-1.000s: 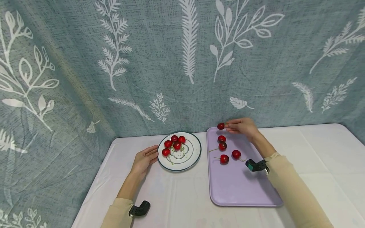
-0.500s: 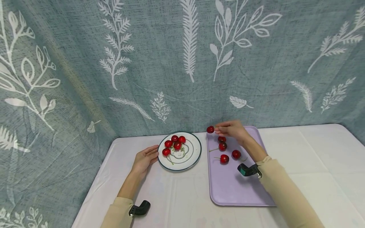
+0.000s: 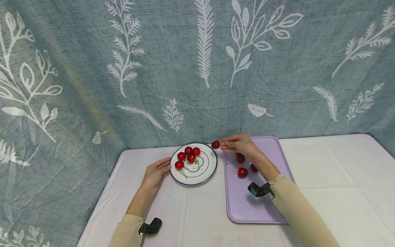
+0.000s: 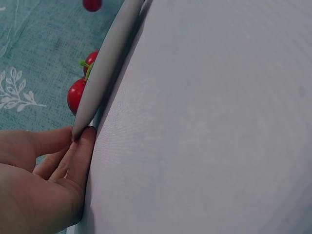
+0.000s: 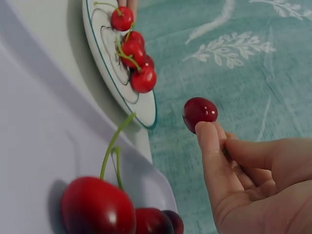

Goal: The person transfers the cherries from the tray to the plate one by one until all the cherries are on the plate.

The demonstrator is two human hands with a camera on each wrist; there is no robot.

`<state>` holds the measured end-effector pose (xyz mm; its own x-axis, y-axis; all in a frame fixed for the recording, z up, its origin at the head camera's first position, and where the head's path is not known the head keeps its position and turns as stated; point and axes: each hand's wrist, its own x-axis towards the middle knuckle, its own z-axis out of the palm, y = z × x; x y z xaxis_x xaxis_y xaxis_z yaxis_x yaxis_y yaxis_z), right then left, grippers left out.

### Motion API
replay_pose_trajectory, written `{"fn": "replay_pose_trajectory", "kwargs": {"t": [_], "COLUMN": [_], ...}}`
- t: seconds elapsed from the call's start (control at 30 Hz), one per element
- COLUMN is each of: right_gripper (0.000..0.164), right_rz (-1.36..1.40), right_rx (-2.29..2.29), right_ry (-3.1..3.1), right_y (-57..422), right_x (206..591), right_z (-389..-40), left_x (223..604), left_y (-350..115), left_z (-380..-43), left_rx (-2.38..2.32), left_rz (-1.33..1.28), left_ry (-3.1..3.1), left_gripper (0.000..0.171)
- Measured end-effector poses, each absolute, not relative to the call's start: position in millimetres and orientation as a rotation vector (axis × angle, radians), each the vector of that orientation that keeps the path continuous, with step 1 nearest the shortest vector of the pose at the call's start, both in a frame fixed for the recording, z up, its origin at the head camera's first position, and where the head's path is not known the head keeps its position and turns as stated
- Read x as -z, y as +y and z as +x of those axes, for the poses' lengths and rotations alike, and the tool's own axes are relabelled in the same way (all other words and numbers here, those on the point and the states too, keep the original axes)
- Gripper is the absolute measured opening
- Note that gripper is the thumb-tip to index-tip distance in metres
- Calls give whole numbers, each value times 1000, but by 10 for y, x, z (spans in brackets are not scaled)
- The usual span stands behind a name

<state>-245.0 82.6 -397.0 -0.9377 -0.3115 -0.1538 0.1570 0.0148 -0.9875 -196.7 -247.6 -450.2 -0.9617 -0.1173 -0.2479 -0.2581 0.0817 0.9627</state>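
A dark red cherry (image 3: pixel 215 144) hangs at the fingertips of my right hand (image 3: pixel 237 145), just above the right rim of the plate. Thumb and fingers pinch it at its stem end; the stem itself is hidden in the right wrist view. My left hand (image 3: pixel 156 173) holds the left rim of a white plate (image 3: pixel 202 174) with a dark blue edge. In the left wrist view the thumb lies on one side of the rim and the fingers (image 4: pixel 80 156) on the other. Several red cherries (image 3: pixel 191 157) with green stems are clustered on the plate's left and back part.
A lilac tray (image 3: pixel 256 209) lies right of the plate, under my right forearm. On it are more cherries (image 3: pixel 242 172), partly covered by that arm. A white cloth (image 3: pixel 336 178) covers the table, and a patterned blue-green curtain (image 3: pixel 185 68) hangs behind.
My right hand has moved left with the cherry, from over the tray's back edge to the plate's right rim. The left hand and plate have stayed in place.
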Motion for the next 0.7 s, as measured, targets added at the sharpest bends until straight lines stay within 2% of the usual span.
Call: {"fn": "replay_pose_trajectory", "kwargs": {"t": [0.7], "right_gripper": [32], "right_rz": [-272], "right_rx": [1927], "right_ry": [1871], "right_y": [580], "right_x": [4012], "right_z": [-2581], "left_x": [4475], "left_y": [-2366], "left_z": [-1986], "left_rx": [-2071], "left_rz": [-464], "left_ry": [2199], "left_gripper": [45]}}
